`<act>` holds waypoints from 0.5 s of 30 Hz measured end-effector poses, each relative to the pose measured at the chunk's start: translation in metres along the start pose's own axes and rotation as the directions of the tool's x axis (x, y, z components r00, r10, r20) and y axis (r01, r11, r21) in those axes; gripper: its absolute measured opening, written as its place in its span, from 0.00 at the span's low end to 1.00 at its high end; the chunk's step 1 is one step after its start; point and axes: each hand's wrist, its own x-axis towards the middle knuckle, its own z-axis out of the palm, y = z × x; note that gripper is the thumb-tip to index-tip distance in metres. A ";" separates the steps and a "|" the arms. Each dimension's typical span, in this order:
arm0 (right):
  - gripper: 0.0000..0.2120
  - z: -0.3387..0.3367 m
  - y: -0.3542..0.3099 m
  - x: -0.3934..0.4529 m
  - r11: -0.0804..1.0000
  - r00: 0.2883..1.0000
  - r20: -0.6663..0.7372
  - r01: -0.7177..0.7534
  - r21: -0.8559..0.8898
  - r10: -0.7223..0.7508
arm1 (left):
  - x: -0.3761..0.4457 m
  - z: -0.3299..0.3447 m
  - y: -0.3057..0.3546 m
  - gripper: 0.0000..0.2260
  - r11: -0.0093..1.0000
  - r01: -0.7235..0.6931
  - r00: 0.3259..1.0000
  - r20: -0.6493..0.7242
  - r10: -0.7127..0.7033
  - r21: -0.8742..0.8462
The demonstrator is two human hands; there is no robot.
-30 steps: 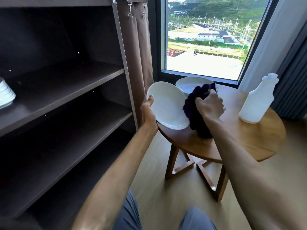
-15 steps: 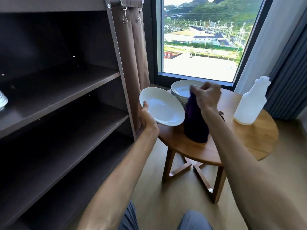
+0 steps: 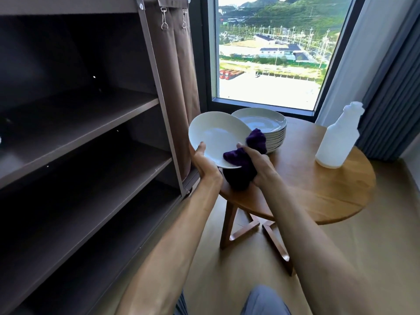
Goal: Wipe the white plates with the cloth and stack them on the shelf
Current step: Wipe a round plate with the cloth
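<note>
Head view: white plate [image 3: 218,137] tilts above the round table's [image 3: 318,192] left edge, left hand [image 3: 204,162] gripping its near rim, right hand [image 3: 259,165] clutching the purple cloth [image 3: 238,164] against its lower edge. Stacked plates [image 3: 268,128] sit just behind, spray bottle [image 3: 338,137] well right, dark shelf [image 3: 79,137] left.

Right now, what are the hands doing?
Left hand: holding the white plate by its rim.
Right hand: gripping the purple cloth against the plate.
</note>
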 end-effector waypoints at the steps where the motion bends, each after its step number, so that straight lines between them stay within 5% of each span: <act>1: 0.24 0.002 0.002 0.000 0.998 1.000 0.010 -0.008 0.055 0.008 | -0.006 0.003 0.004 0.21 1.000 -0.001 0.999 0.034 0.000 0.028; 6: 0.11 0.002 -0.011 -0.007 0.977 0.995 -0.013 0.097 0.192 -0.097 | -0.016 0.005 0.042 0.15 0.965 -0.156 0.966 0.236 0.105 0.210; 11: 0.09 -0.005 -0.025 -0.003 0.961 0.966 0.017 0.253 0.107 -0.256 | -0.004 0.003 0.089 0.12 0.909 -0.110 0.913 0.403 -0.068 0.403; 13: 0.09 -0.001 -0.025 -0.002 0.957 0.968 -0.041 0.252 0.146 -0.249 | 0.001 0.005 0.087 0.16 0.924 -0.119 0.908 0.416 -0.048 0.365; 15: 0.10 0.008 -0.022 0.002 0.955 0.966 -0.135 0.240 0.175 -0.218 | -0.007 0.002 0.066 0.25 0.912 -0.180 0.955 0.289 0.072 0.368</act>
